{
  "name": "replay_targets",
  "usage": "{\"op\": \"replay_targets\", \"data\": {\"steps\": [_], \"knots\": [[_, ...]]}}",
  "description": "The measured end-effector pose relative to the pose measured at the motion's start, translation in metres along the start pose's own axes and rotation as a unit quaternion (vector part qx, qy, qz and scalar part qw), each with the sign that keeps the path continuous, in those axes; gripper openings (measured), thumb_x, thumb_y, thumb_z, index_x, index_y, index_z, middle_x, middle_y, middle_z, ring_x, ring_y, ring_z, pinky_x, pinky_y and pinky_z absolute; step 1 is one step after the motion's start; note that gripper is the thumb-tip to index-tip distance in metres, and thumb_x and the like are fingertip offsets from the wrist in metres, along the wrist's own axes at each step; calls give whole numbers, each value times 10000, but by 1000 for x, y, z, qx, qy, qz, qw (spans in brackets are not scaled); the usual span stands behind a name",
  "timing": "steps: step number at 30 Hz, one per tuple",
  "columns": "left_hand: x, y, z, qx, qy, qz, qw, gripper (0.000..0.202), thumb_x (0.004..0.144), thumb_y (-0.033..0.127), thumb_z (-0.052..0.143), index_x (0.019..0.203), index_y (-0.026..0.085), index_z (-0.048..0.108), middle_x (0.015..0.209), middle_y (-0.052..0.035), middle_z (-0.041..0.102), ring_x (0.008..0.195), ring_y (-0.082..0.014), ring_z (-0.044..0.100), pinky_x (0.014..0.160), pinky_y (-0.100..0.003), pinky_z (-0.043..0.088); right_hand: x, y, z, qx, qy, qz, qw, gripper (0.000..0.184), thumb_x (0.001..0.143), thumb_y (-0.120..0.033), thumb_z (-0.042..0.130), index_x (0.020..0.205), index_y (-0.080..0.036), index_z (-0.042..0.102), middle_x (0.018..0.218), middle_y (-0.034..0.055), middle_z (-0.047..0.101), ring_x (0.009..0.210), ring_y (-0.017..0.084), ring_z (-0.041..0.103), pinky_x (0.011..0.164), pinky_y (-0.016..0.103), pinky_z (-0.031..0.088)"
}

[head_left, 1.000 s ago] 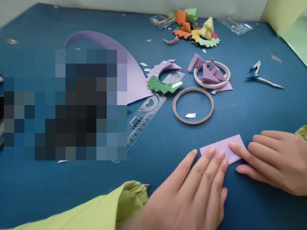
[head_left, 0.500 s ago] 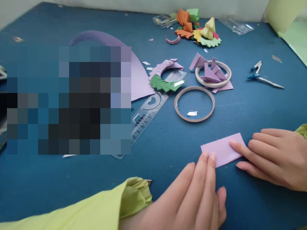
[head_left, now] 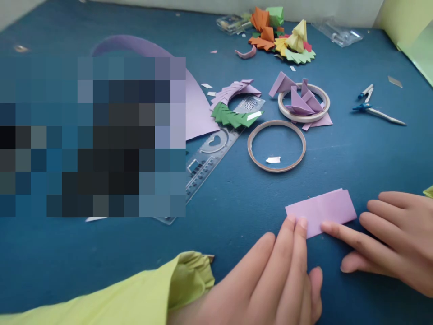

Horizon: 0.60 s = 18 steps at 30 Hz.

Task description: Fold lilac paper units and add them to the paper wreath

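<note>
A small folded lilac paper rectangle (head_left: 321,210) lies flat on the blue table (head_left: 237,212) near the front. My left hand (head_left: 277,275) rests flat below it, two fingertips pressing its lower left edge. My right hand (head_left: 389,239) comes in from the right, its index fingertip touching the paper's lower edge near the middle. Neither hand grips anything.
Beyond the paper lie a thin tape ring (head_left: 276,146), a second tape roll (head_left: 303,103) with lilac folded pieces, a lilac-and-green paper wreath (head_left: 233,106), a clear ruler (head_left: 206,164), a large lilac sheet (head_left: 192,104), a compass (head_left: 375,108) and a colourful pile of folded paper (head_left: 282,38).
My right hand has slid back to the right and down, uncovering the paper's right end. My left fingers have drawn back to the paper's lower left edge.
</note>
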<state>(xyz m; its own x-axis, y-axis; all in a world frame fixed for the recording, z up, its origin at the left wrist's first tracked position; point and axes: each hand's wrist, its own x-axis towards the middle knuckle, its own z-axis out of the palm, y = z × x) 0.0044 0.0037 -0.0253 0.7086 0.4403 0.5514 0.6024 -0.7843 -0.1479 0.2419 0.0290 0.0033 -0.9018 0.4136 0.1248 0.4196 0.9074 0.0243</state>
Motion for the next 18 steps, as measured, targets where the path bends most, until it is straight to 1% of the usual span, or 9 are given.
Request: {"op": "replay_targets", "data": {"steps": [4, 6, 10, 14, 15, 18], "knots": [[-3, -1, -2, -6, -9, 22, 1000, 260, 922, 159, 492, 790, 107, 710, 914, -64, 768, 868, -188, 707, 693, -299, 565, -1, -4, -2, -17, -27, 13, 999, 433, 976, -321, 469, 1296, -29, 487, 678, 8, 589, 561, 182, 485, 587, 386, 335], [-4, 0, -2, -9, -1, 18, 1000, 253, 924, 158, 493, 803, 105, 709, 896, -60, 769, 852, -184, 708, 694, -301, 559, -1, -5, -2, -18, -38, 15, 999, 444, 977, -336, 469, 1300, -32, 479, 681, 5, 590, 560, 183, 485, 584, 391, 338], [-4, 0, -3, -15, -8, 17, 1000, 240, 922, 169, 502, 803, 115, 703, 895, -50, 768, 860, -179, 706, 702, -297, 550, -2, -4, -3, -10, -30, 18, 999, 424, 976, -321, 472, 1283, -29, 487, 686, 9, 598, 568, 183, 485, 593, 394, 341], [-3, -2, -4, -15, -4, 23, 1000, 240, 925, 168, 494, 818, 110, 701, 908, -55, 765, 863, -177, 701, 710, -299, 538, -2, 0, -5, 8, -39, -22, 999, 432, 974, -325, 487, 1296, -36, 480, 680, -3, 589, 558, 168, 472, 585, 378, 329], [-3, -3, -5, -16, -7, 25, 1000, 233, 924, 175, 500, 823, 109, 699, 917, -56, 765, 872, -179, 699, 717, -301, 536, -2, 0, -6, 10, -41, -23, 999, 439, 974, -332, 490, 1299, -38, 478, 678, -5, 587, 559, 167, 474, 588, 379, 332], [-2, -5, -6, -17, -15, 29, 999, 217, 921, 180, 509, 821, 114, 690, 933, -50, 765, 889, -175, 695, 734, -300, 531, -1, -2, -4, 3, -41, 7, 999, 450, 974, -335, 485, 1304, -30, 472, 690, 3, 592, 579, 179, 491, 599, 391, 344]]}}
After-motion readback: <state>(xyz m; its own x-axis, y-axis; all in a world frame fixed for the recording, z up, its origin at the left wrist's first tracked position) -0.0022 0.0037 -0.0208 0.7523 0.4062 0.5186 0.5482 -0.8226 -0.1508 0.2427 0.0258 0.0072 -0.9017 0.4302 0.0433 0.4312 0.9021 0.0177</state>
